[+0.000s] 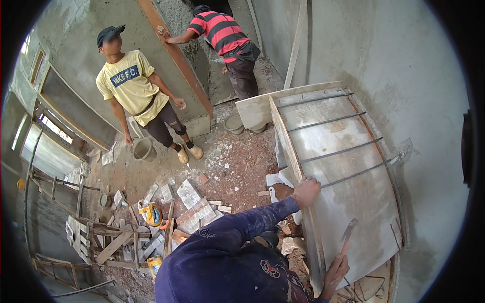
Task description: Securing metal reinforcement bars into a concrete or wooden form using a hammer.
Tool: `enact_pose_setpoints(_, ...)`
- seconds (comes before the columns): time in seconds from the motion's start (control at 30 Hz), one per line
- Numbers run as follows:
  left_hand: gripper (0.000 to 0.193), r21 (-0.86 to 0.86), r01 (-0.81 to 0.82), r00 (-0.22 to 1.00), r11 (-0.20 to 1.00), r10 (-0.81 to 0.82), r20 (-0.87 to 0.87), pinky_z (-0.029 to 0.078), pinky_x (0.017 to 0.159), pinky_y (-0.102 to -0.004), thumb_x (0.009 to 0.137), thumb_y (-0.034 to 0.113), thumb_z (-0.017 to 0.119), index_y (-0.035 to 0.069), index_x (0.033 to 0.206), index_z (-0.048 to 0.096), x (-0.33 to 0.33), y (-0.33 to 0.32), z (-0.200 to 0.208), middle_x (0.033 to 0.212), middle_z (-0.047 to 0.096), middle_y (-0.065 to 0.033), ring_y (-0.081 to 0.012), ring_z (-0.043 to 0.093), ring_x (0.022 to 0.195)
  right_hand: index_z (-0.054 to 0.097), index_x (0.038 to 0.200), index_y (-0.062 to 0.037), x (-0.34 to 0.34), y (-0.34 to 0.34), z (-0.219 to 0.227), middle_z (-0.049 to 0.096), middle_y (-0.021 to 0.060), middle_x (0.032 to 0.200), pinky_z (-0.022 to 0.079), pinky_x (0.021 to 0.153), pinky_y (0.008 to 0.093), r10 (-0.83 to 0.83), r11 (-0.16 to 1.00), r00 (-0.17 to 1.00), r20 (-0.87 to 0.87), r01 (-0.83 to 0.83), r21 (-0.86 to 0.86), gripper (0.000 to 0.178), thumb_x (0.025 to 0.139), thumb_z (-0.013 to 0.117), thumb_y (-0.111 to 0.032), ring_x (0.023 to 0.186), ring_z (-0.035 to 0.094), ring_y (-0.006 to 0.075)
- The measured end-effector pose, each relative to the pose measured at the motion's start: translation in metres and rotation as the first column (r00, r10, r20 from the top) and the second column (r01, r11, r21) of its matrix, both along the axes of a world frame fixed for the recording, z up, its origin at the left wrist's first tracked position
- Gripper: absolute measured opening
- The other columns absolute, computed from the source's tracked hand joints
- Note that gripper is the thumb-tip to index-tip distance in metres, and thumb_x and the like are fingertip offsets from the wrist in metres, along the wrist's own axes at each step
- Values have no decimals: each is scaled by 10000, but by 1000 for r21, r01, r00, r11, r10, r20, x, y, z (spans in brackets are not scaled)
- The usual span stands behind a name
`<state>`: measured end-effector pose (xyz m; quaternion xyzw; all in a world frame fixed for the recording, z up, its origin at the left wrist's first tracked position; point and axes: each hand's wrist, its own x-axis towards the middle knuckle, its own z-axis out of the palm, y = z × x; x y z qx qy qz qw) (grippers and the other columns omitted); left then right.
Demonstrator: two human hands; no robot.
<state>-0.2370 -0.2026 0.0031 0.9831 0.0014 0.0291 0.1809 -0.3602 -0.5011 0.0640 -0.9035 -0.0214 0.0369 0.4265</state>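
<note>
Grey wall [419,101] beyond, left hand [306,192] closed over board [284,132], right hand [335,271] tight around tool [347,236]

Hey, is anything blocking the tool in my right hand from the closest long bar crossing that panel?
Nothing visible: between the tool in your right hand and that bar, only bare panel shows. Your left hand is on the board, near the bar's left end, off to the side.

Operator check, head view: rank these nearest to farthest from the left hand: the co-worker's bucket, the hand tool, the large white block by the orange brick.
From the left hand:
1. Hand tool, lower right, in the right hand.
2. White block, left, on the floor.
3. Bucket, upper left, beside the co-worker.
</note>
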Motion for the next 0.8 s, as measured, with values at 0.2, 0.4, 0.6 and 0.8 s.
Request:
enact_pose_setpoints(0.2,198,-8,28,999,1000,-28,-16,431,899,-458,868,188,601,13,941,656,1,-1,-5,933,653,-153,-324,608,991,421,687,-66,6,40,-16,342,-33,566,252,438,307,-140,933,978,-156,183,309,480,1039,459,-391,477,334,85)
enact_pose_setpoints(0.4,150,-56,30,999,998,-28,43,423,877,-421,831,118,565,45,895,679,-7,3,4,897,667,-136,-296,626,937,402,689,-93,18,72,15,322,-51,565,237,437,267,-165,905,970,-181,222,364,463,1041,466,-387,486,312,52)
enact_pose_setpoints(0.6,135,140,130,988,982,-140,64,503,730,-443,724,145,635,36,798,664,13,4,-43,823,634,-151,-297,641,813,533,798,-9,20,45,-1,445,37,604,353,515,350,-122,992,982,143,117,45,348,1011,504,-281,554,407,127)
enact_pose_setpoints(0.8,199,57,37,999,998,-38,19,500,856,-443,842,175,598,11,929,671,1,20,0,929,664,-148,-295,638,938,584,863,28,-2,15,38,444,38,598,356,529,332,-208,936,967,-144,240,259,388,990,559,-338,578,410,115)
